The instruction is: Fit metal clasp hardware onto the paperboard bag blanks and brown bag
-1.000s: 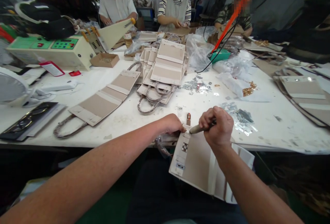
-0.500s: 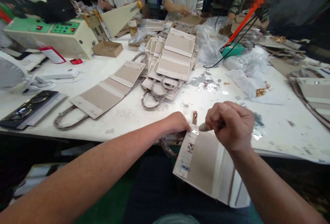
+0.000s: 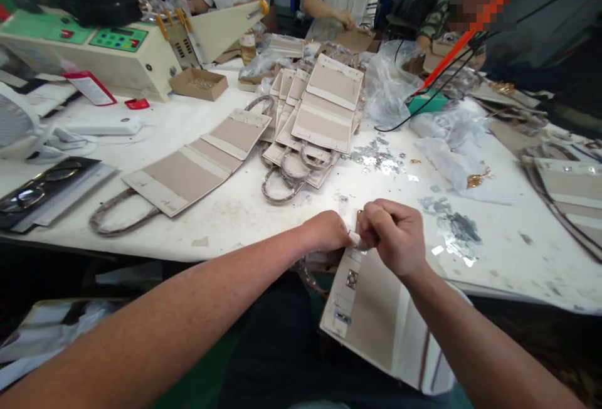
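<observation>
A beige handbag panel [image 3: 374, 308] hangs tilted over the table's front edge, above my lap. Along its left strip sit a square metal fitting [image 3: 352, 279] and a small metal plate [image 3: 343, 318]. My left hand [image 3: 329, 231] is closed on the panel's upper corner, thumb beside a small white patch. My right hand [image 3: 394, 236] is curled in a fist right against that corner; a greyish tip shows under its fingers, but what it is stays hidden. A wrapped handle [image 3: 310, 277] sticks out at the panel's left.
Stacked bag panels [image 3: 328, 105] with wrapped handles lie ahead, another open panel [image 3: 197, 164] to the left. Loose metal plates [image 3: 458, 233] are scattered at right. A machine [image 3: 117, 58], a cardboard box [image 3: 200, 84] and glasses [image 3: 42, 189] are at left. Co-workers sit across the table.
My right hand has come down and left, from above the panel onto its upper corner beside my left hand. The greyish tip is now mostly covered. My left hand keeps its hold.
</observation>
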Demonstrator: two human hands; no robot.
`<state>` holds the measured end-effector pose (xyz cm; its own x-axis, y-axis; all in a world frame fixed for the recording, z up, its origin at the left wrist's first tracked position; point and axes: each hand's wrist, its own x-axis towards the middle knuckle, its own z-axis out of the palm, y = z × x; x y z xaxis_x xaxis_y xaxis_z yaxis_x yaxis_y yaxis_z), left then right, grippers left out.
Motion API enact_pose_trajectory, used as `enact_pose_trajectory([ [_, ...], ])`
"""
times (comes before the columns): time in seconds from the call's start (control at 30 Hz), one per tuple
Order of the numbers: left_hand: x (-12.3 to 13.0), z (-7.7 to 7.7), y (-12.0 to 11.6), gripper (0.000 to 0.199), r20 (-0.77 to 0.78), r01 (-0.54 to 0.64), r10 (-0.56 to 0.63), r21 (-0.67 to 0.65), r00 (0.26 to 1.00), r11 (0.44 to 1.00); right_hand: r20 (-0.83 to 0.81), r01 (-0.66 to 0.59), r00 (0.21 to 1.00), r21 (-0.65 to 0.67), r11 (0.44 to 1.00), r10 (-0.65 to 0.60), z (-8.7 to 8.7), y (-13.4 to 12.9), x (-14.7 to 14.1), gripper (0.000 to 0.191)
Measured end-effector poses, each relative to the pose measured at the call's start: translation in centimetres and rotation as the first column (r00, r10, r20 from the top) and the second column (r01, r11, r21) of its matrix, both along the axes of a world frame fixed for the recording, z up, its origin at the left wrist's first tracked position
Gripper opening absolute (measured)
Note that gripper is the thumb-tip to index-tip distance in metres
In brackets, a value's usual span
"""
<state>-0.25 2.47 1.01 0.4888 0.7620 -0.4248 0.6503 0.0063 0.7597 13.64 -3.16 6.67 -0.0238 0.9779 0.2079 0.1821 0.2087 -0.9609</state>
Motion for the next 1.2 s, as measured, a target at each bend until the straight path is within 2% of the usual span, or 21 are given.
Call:
enact_pose_trajectory([
  [0.07, 0.0, -0.2, 0.0, 0.030, -0.007, 0.021, -0.021, -0.017, 1.000, 1.000, 0.015, 0.019, 1.000, 0.012, 1.000, -0.019, 0.1, 0.0, 0.3, 0.043],
  [0.2, 0.0, -0.2, 0.0, 0.037, -0.007, 0.040, -0.040, -0.026, 0.999, 0.999, -0.087, 0.010, 0.996, 0.111, 0.994, 0.000, -0.3, -0.2, 0.6, 0.045],
  [0.33, -0.2, 0.0, -0.1, 0.033, 0.009, 0.041, -0.040, -0.021, 0.999, 0.999, -0.173, 0.002, 0.985, 0.112, 0.994, 0.017, -1.2, -0.3, 0.6, 0.043],
  [0.43, -0.2, -0.2, -0.2, 0.032, 0.024, 0.025, -0.025, -0.032, 0.999, 0.999, -0.297, -0.001, 0.953, 0.211, 0.978, 0.065, -1.0, -0.5, 0.7, 0.039],
  [0.5, -0.2, -0.4, -0.2, 0.033, 0.035, 0.009, -0.008, -0.040, 0.999, 0.999, -0.323, 0.011, 0.944, 0.243, 0.970, 0.070, -1.0, -0.8, 0.8, 0.040],
  [0.63, -0.4, -0.8, -0.5, 0.028, 0.036, -0.028, 0.030, -0.036, 0.999, 0.999, -0.254, -0.018, 0.966, 0.141, 0.990, 0.054, -2.0, -1.5, 1.3, 0.043],
  [0.7, -0.5, -0.9, -0.5, 0.024, 0.026, -0.041, 0.042, -0.029, 0.999, 0.999, -0.250, -0.013, 0.967, 0.131, 0.991, 0.046, -2.3, -1.6, 1.6, 0.044],
  [0.83, -0.5, -0.6, -0.7, 0.021, -0.017, -0.047, 0.047, 0.015, 0.999, 0.999, -0.092, 0.093, 0.992, 0.064, 0.994, -0.087, -1.7, -1.6, 1.9, 0.048],
  [0.93, -0.4, 0.6, -1.3, 0.023, -0.059, -0.002, 0.007, 0.093, 0.998, 0.996, 0.173, 0.129, 0.977, -0.012, 0.992, -0.125, -0.8, -1.8, 2.6, 0.044],
  [1.03, -0.1, 2.6, -2.2, 0.025, -0.086, 0.081, -0.065, 0.206, 0.994, 0.975, 0.474, 0.157, 0.871, -0.013, 0.988, -0.132, -0.9, -3.4, 5.6, 0.021],
  [1.07, 0.1, 3.4, -2.6, 0.026, -0.093, 0.117, -0.095, 0.266, 0.991, 0.957, 0.547, 0.174, 0.826, -0.016, 0.985, -0.137, -1.2, -4.2, 7.0, 0.019],
  [1.13, 0.8, 5.3, -3.3, 0.027, -0.131, 0.203, -0.163, 0.412, 0.978, 0.888, 0.627, 0.175, 0.772, -0.050, 0.983, -0.105, -1.9, -6.4, 10.1, 0.035],
  [1.2, 2.1, 7.4, -4.2, 0.029, -0.192, 0.294, -0.225, 0.528, 0.955, 0.796, 0.610, 0.162, 0.788, -0.079, 0.984, -0.081, -2.2, -9.1, 12.9, 0.036],
])
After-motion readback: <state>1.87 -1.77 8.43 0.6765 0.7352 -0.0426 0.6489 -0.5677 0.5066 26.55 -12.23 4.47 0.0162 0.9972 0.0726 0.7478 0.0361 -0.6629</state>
